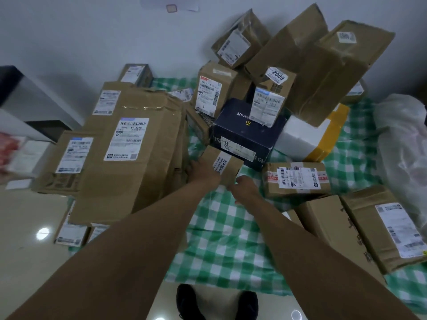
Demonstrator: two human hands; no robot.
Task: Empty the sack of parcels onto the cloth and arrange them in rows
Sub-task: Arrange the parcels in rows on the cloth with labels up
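Note:
A small brown parcel [227,166] with a white label strip sits at the centre, above the green-and-white checked cloth [221,239]. My left hand [203,173] grips its left side and my right hand [245,187] holds its near right corner. Behind it lies a dark blue box [242,132]. Large flat brown parcels [129,153] lie stacked to the left. A jumbled pile of brown boxes [307,65] rises at the back right. A whitish sack [404,139] lies crumpled at the right edge.
A labelled brown parcel [297,179] and two larger boxes [369,229] lie on the right of the cloth. A white and yellow parcel [307,135] rests under the pile. My shoes [217,301] stand on the tiled floor at the cloth's near edge. A dark cabinet [13,88] is at far left.

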